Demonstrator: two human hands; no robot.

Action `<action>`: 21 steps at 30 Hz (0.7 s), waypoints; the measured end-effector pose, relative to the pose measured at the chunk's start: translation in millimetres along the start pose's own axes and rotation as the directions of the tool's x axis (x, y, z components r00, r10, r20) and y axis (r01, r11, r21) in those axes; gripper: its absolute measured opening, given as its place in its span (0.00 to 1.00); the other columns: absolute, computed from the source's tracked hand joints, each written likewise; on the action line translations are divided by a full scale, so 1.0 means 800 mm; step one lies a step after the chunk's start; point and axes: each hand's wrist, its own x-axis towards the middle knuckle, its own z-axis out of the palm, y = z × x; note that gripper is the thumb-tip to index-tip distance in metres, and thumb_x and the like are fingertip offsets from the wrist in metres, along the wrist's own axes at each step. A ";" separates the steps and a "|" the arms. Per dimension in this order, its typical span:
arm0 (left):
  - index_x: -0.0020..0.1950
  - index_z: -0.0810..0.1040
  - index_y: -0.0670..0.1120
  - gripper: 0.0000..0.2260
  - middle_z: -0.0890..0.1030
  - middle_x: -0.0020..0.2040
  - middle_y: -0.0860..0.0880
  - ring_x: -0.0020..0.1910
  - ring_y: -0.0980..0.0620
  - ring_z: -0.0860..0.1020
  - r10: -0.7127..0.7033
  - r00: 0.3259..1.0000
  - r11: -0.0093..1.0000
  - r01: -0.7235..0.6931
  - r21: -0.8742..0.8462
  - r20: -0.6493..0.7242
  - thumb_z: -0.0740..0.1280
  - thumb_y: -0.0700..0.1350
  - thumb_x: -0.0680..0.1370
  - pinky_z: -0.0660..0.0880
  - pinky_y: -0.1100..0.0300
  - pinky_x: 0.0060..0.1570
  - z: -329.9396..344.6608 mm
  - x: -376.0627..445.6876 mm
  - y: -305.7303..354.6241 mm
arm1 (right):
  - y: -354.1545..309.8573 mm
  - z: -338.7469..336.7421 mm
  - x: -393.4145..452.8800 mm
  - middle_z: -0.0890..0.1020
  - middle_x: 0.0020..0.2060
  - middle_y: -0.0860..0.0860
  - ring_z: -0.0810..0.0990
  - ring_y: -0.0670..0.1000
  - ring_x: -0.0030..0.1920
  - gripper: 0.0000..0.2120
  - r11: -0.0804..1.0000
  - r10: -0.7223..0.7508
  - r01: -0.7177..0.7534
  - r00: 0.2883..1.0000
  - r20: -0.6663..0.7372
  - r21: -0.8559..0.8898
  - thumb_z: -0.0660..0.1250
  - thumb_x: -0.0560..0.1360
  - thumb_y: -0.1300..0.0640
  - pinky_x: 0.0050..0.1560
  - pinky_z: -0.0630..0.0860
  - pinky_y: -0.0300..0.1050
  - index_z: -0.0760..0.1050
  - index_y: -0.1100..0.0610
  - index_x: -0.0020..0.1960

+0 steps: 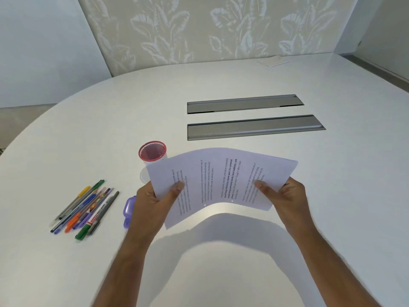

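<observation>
A printed sheet of paper [218, 180] is held above the white table [332, 196], bowed upward in the middle, its text running sideways. My left hand [155, 202] pinches its left end, thumb on top and fingers beneath. My right hand [285, 193] pinches the right end the same way. The sheet may be more than one page; I cannot tell.
A red mesh pen cup [152, 151] stands just beyond the paper's left corner. Several coloured pens [85, 207] lie loose at the left. A purple stapler-like object [129, 208] lies beside my left wrist. Two grey cable hatches [254, 127] are set in the table. A white booklet [274, 60] lies far back.
</observation>
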 end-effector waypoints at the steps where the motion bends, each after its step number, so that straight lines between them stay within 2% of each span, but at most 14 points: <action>1: 0.53 0.86 0.51 0.12 0.90 0.47 0.53 0.43 0.51 0.88 -0.010 1.000 1.000 0.009 -0.018 -0.016 0.76 0.54 0.73 0.84 0.60 0.36 0.005 -0.001 0.005 | -0.003 0.000 0.002 0.90 0.52 0.45 0.90 0.49 0.49 0.10 1.000 -0.012 0.012 1.000 0.002 -0.007 0.80 0.73 0.52 0.45 0.84 0.38 0.87 0.47 0.55; 5: 0.49 0.86 0.62 0.06 0.89 0.45 0.56 0.42 0.53 0.88 -0.012 1.000 0.996 0.010 -0.090 -0.023 0.76 0.54 0.73 0.83 0.61 0.36 0.025 -0.002 0.008 | -0.007 0.002 0.005 0.90 0.50 0.43 0.90 0.47 0.47 0.09 0.999 -0.024 0.023 0.999 -0.028 -0.025 0.79 0.74 0.54 0.43 0.84 0.36 0.87 0.45 0.53; 7: 0.48 0.86 0.67 0.08 0.89 0.45 0.60 0.42 0.56 0.88 -0.024 1.000 0.996 0.023 -0.085 -0.018 0.77 0.52 0.75 0.82 0.64 0.35 0.034 -0.003 0.000 | 0.001 0.002 0.004 0.90 0.49 0.43 0.90 0.47 0.47 0.09 0.999 -0.004 0.002 0.999 -0.047 -0.044 0.79 0.74 0.54 0.43 0.84 0.36 0.87 0.44 0.52; 10: 0.51 0.85 0.68 0.14 0.89 0.51 0.59 0.47 0.59 0.87 -0.061 0.997 0.994 0.066 -0.088 0.057 0.73 0.46 0.80 0.82 0.66 0.41 0.044 -0.011 -0.021 | 0.022 0.001 -0.003 0.91 0.47 0.45 0.91 0.49 0.46 0.09 0.997 0.062 -0.066 0.995 -0.074 -0.048 0.80 0.74 0.55 0.41 0.83 0.36 0.87 0.44 0.51; 12: 0.56 0.84 0.67 0.13 0.88 0.56 0.58 0.53 0.59 0.86 -0.076 0.991 0.993 0.085 -0.083 0.106 0.72 0.47 0.81 0.83 0.64 0.47 0.047 -0.017 -0.032 | 0.032 0.002 -0.007 0.91 0.47 0.46 0.91 0.49 0.46 0.09 0.995 0.093 -0.096 0.993 -0.077 -0.038 0.79 0.74 0.57 0.40 0.83 0.36 0.87 0.44 0.50; 13: 0.57 0.83 0.68 0.13 0.87 0.56 0.60 0.54 0.59 0.86 -0.090 0.990 0.992 0.099 -0.082 0.105 0.71 0.48 0.80 0.83 0.64 0.47 0.048 -0.018 -0.035 | 0.034 0.002 -0.008 0.91 0.46 0.46 0.91 0.49 0.46 0.10 0.994 0.099 -0.102 0.992 -0.076 -0.039 0.79 0.74 0.58 0.40 0.83 0.35 0.87 0.44 0.50; 16: 0.55 0.82 0.72 0.12 0.87 0.53 0.64 0.51 0.61 0.86 -0.119 0.990 0.990 0.123 -0.061 0.076 0.72 0.53 0.78 0.81 0.68 0.43 0.047 -0.014 -0.036 | 0.033 0.003 -0.006 0.91 0.47 0.45 0.90 0.48 0.47 0.11 0.994 0.101 -0.103 0.993 -0.060 -0.028 0.79 0.75 0.60 0.43 0.83 0.34 0.87 0.44 0.50; 21: 0.52 0.80 0.75 0.12 0.87 0.48 0.65 0.47 0.61 0.86 -0.098 0.995 0.993 0.099 -0.070 0.024 0.72 0.57 0.75 0.81 0.66 0.37 0.040 -0.002 -0.031 | 0.021 -0.001 0.006 0.90 0.50 0.44 0.90 0.47 0.49 0.09 0.996 0.079 -0.082 0.995 -0.055 -0.047 0.79 0.74 0.59 0.46 0.83 0.34 0.85 0.49 0.53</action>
